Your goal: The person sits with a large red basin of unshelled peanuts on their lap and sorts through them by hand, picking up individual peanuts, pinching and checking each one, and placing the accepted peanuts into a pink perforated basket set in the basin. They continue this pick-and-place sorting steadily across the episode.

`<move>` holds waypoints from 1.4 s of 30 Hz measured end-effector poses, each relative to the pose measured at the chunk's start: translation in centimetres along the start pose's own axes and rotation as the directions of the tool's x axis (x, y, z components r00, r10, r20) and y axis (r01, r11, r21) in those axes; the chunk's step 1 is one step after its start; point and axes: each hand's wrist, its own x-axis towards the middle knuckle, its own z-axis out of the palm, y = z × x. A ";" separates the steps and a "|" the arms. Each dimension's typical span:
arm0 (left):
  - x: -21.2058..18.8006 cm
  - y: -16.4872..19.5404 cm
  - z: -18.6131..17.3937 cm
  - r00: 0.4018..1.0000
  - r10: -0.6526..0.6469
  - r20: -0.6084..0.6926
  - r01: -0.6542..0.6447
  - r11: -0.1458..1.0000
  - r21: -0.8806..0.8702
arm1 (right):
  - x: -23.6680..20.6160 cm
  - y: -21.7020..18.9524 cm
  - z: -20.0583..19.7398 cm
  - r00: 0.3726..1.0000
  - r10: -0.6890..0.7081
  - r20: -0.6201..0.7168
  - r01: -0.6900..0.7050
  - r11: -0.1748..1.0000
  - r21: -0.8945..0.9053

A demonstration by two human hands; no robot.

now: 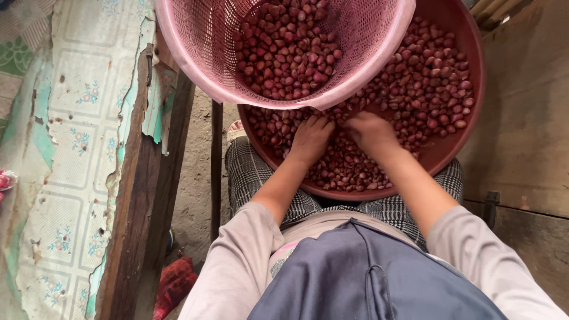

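both hands are down in a wide dark red basin that sits on the person's lap at the centre of the frame, filled with small reddish-brown shallots. the left hand lies palm down on the shallots at the lower middle of the basin, fingers curled forward into the heap; its fingertips are tucked under the rim of the basket above, so i cannot tell whether the grip is closed on anything. the right hand lies just beside it to the right, also palm down with the fingers bent into the pile and partly hidden under the same rim; whether that grip holds any shallot cannot be told either. the two hands are near each other, almost touching at the knuckles. a pink mesh basket fills the upper middle of the frame, overlapping the upper left part of the basin, and it also holds a heap of shallots. the shallots in the basin spread from the hands up to the right edge, thickest at the upper right. below the basin show checked trousers, pale grey sleeves and a dark blue-grey apron at the bottom of the frame. along the left runs a tabletop covered in worn, torn flowered sheet, with a dark wooden edge. a red cloth lies on the floor at the lower left.
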 end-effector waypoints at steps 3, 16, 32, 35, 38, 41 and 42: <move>-0.2 0.1 -0.7 0.996 -0.084 0.016 0.084 0.996 -0.031 | 0.9 0.3 2.8 0.999 -0.031 0.028 0.033 0.993 -0.109; 0.7 1.2 -0.7 0.959 -0.254 -0.126 0.244 0.966 -0.086 | 0.8 -0.5 1.8 0.984 0.166 0.057 -0.173 0.972 0.159; 1.7 5.6 -0.3 0.809 -0.499 0.312 0.477 0.246 -0.844 | -1.6 -1.6 -2.9 0.841 0.480 0.250 -0.430 0.311 0.847; 1.8 7.0 0.0 0.822 -0.466 0.327 0.477 0.249 -0.843 | -1.9 -3.0 -5.1 0.831 0.495 0.255 -0.470 0.378 0.797; 1.5 7.9 0.9 0.860 -0.401 0.316 0.454 0.316 -0.833 | -3.3 -2.7 -9.0 0.791 0.554 0.260 -0.570 0.513 0.641; 1.4 7.4 2.5 0.870 -0.393 0.299 0.427 0.295 -0.855 | -6.2 0.1 -14.1 0.758 0.649 0.070 -0.631 0.701 0.333; 1.5 6.7 2.9 0.848 -0.429 0.312 0.450 0.271 -0.851 | -7.4 1.5 -15.7 0.759 0.650 -0.034 -0.603 0.721 0.342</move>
